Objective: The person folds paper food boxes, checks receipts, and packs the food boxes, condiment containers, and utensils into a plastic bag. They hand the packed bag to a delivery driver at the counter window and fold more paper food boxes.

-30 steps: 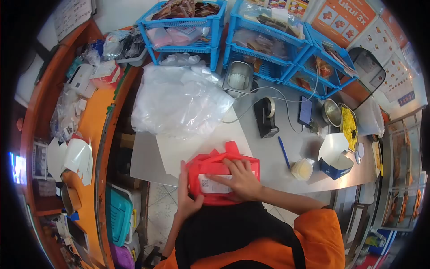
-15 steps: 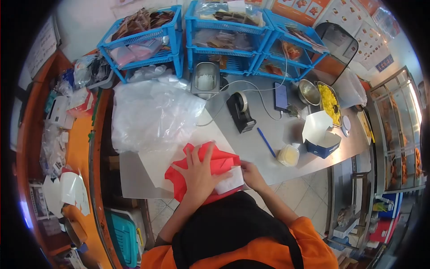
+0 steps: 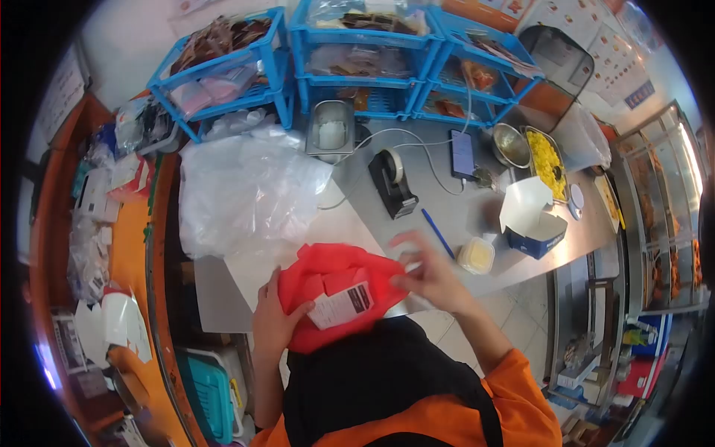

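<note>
A red plastic bag (image 3: pixel 305 261) sits at the front edge of the counter against the apron, its mouth spread toward me. Inside shows a red box with a white printed label (image 3: pixel 341 305), partly covered by the bag. My left hand (image 3: pixel 274 316) grips the bag's left side, thumb over the rim near the label. At the opposite side, my right hand (image 3: pixel 432 276) has the bag's edge, which is drawn out toward it, between thumb and fingers; its upper fingers are blurred.
Clear plastic bags (image 3: pixel 249 194) lie on the left of the counter. Beyond are a tape dispenser (image 3: pixel 393 182), a blue pen (image 3: pixel 438 232) and a phone (image 3: pixel 462 155). On the right stand a lidded cup (image 3: pixel 475 255) and an open blue-white box (image 3: pixel 536 235). Blue racks (image 3: pixel 365 67) line the back.
My left hand has moved from the top of the bag to its left side. The bag's mouth has opened around the labelled box. My right hand has shifted up along the right edge.
</note>
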A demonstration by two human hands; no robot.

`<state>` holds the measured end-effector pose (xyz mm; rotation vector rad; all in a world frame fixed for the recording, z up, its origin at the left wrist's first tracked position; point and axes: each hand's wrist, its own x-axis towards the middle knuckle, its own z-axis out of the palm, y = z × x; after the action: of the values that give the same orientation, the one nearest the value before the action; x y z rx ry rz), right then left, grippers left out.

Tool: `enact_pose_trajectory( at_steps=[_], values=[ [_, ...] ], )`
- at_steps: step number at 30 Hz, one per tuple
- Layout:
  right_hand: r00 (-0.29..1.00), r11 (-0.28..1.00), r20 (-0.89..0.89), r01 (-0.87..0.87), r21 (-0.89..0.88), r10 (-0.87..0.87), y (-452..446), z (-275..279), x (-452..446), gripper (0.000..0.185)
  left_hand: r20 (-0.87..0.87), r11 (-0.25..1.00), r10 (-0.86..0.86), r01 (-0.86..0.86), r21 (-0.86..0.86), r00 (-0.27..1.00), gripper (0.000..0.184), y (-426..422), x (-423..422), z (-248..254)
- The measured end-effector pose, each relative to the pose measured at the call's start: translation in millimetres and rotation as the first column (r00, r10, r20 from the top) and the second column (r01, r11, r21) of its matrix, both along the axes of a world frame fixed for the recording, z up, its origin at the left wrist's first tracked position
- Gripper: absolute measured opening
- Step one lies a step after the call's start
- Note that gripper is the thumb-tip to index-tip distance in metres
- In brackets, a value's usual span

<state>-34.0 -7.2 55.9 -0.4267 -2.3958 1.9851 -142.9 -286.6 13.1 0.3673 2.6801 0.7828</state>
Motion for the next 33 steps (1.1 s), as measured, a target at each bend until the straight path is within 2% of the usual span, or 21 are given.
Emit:
enact_pose_trajectory(
  at_steps=[1, 2, 3, 5, 6, 7, 9, 10, 11, 12, 13, 15, 18, 20, 21, 23, 24, 25, 27, 30, 33],
  values=[
    [0.994, 0.998, -0.094, 0.047, -0.049, -0.052, 0.6, 17.4, -1.8, 0.034, 0.146, 0.995, -0.021, 0.007, 0.101, 0.989, 0.094, -10.3, 1.6, -4.9],
    [0.998, 0.861, -0.062, 0.035, 0.508, -0.004, 0.7, 38.7, -7.1, 0.029, -0.032, 0.995, -0.060, 0.062, 0.079, 0.998, 0.089, -7.8, 5.4, 2.9],
    [0.998, 0.867, -0.063, 0.023, 0.497, 0.009, -5.2, 35.8, -14.3, 0.029, -0.032, 0.997, -0.046, 0.049, 0.067, 0.998, 0.089, -7.1, 5.8, 8.8],
    [0.888, 0.657, -0.407, 0.177, 0.733, 0.215, -29.2, 30.0, -33.7, 0.017, 0.030, 0.987, 0.003, -0.008, 0.158, 1.000, 0.079, -5.2, 7.1, 17.3],
    [0.850, 0.753, -0.353, -0.074, 0.654, 0.390, -43.8, 18.7, -45.8, 0.011, 0.032, 0.988, 0.013, -0.018, 0.153, 0.999, 0.079, -2.1, 12.3, 19.3],
    [0.848, 0.755, -0.353, -0.081, 0.651, 0.395, -54.0, 1.6, -55.7, 0.011, -0.053, 0.967, 0.095, -0.080, 0.243, 0.994, 0.072, 1.3, 17.9, 21.0],
    [0.747, 0.353, 0.055, -0.376, 0.857, 0.662, -67.1, -16.7, -75.1, 0.016, -0.133, 0.932, 0.193, -0.139, 0.335, 0.972, 0.067, -2.2, 23.5, 24.7],
    [0.742, 0.351, 0.050, -0.375, 0.858, 0.669, -64.8, -11.1, -83.4, 0.016, -0.312, 0.976, 0.051, 0.019, 0.218, 0.949, 0.065, -7.0, 24.3, 27.6],
    [0.622, 0.323, 0.249, -0.658, 0.680, 0.743, -59.2, -1.2, -92.5, 0.019, -0.461, 0.986, -0.102, 0.152, 0.072, 0.881, 0.063, -11.4, 24.8, 31.6],
    [0.428, 0.252, 0.404, -0.872, 0.420, 0.808, -57.3, 6.8, -98.4, 0.023, -0.435, 0.979, -0.196, 0.197, -0.044, 0.879, 0.064, -12.7, 26.5, 41.7],
    [0.407, 0.231, 0.405, -0.879, 0.417, 0.819, -57.2, 1.6, -100.5, 0.023, -0.432, 0.984, -0.176, 0.174, -0.044, 0.885, 0.064, -15.9, 27.0, 37.5],
    [0.633, 0.631, -0.066, -0.774, -0.048, 0.771, -59.3, -13.0, -104.0, 0.040, -0.094, 0.879, 0.063, -0.011, 0.477, 0.994, 0.060, -21.9, 26.5, 19.1],
    [0.644, 0.580, -0.065, -0.725, -0.370, 0.763, -76.2, -20.8, -109.6, 0.051, -0.213, 0.929, -0.109, 0.176, 0.327, 0.971, 0.055, -41.5, 15.6, -8.1],
    [0.654, 0.540, -0.042, -0.658, -0.525, 0.755, -91.2, -42.9, -109.7, 0.042, -0.218, 0.961, -0.032, 0.090, 0.261, 0.975, 0.056, -31.3, 20.2, -2.3],
    [0.647, 0.534, -0.042, -0.662, -0.526, 0.761, -98.3, -54.7, -108.2, 0.042, -0.228, 0.981, 0.028, 0.017, 0.191, 0.973, 0.057, -28.3, 21.6, 2.1],
    [0.694, 0.707, -0.245, -0.706, -0.045, 0.677, -108.1, -63.4, -107.5, 0.036, -0.158, 0.970, 0.014, 0.024, 0.240, 0.987, 0.057, -35.2, 19.2, 12.1],
    [0.691, 0.713, -0.174, -0.673, 0.198, 0.701, -107.2, -64.5, -108.2, 0.031, -0.089, 0.956, -0.011, 0.037, 0.291, 0.996, 0.057, -37.4, 18.1, 16.1],
    [0.694, 0.715, -0.173, -0.672, 0.195, 0.699, -112.0, -60.9, -106.7, 0.031, -0.086, 0.957, -0.014, 0.038, 0.289, 0.996, 0.057, -37.7, 18.2, 19.0],
    [0.767, 0.773, -0.300, -0.371, 0.515, 0.568, -124.0, -57.5, -101.9, 0.026, 0.095, 0.917, 0.087, -0.117, 0.381, 0.992, 0.066, -35.9, 20.4, 21.6],
    [0.695, 0.726, -0.284, -0.496, 0.477, 0.661, -117.0, -69.3, -100.8, 0.019, -0.137, 0.951, 0.079, -0.034, 0.306, 0.987, 0.084, -15.6, 34.9, 17.8],
    [0.704, 0.725, -0.231, -0.561, 0.401, 0.672, -111.9, -68.5, -94.2, 0.017, -0.080, 0.930, 0.071, -0.037, 0.365, 0.994, 0.110, -23.8, 38.7, -20.4]
  ],
)
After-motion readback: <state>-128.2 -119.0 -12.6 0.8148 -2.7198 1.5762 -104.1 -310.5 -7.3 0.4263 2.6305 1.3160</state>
